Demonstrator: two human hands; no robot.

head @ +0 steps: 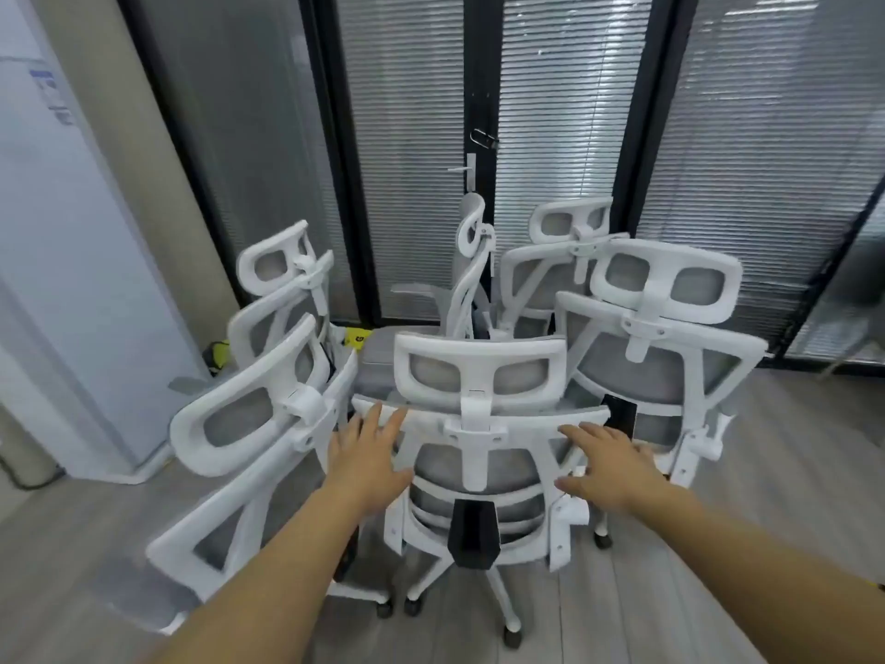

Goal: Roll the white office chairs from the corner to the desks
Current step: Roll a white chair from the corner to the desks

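Several white office chairs with grey mesh backs stand bunched in the corner. The nearest chair (479,424) faces away from me, its headrest and back frame right in front. My left hand (368,452) reaches to the left end of its back's top rail, fingers spread, at or just over the frame. My right hand (606,464) lies near the right end of the same rail, fingers apart. Neither hand is closed around the frame. More chairs stand at the left (258,424), right (665,328) and behind (471,261).
Glass partitions with blinds and black frames, with a door handle (467,170), close off the back. A tall white cabinet (62,261) stands at the left. A small yellow object (357,338) lies on the floor between chairs. Grey wood floor (766,472) is open at the right.
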